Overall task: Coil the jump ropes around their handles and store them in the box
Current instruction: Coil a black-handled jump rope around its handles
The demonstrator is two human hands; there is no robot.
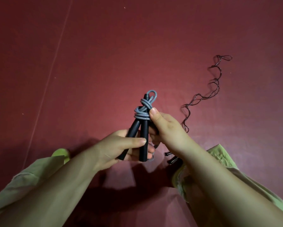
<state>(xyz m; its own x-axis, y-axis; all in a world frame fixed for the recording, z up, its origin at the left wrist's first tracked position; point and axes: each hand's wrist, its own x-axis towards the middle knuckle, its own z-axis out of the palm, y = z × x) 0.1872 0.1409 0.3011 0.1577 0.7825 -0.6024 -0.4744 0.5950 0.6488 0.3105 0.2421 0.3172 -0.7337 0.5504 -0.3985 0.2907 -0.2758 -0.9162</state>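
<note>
Two black jump-rope handles (143, 128) stand upright side by side in front of me. A grey rope (142, 114) is wound in a few turns round their upper ends, with a small loop sticking up at the top. My left hand (121, 149) grips the lower part of the handles. My right hand (165, 126) holds the bundle from the right, its thumb pressed against the grey coils. A second jump rope (209, 94), thin and dark, lies in wavy kinks on the floor to the right. Its black handles (171, 158) show just under my right wrist.
The dark red floor (104, 63) fills the view, with a pale seam line (55, 53) running diagonally at the left. My green sleeves cover both lower corners. No box is in view.
</note>
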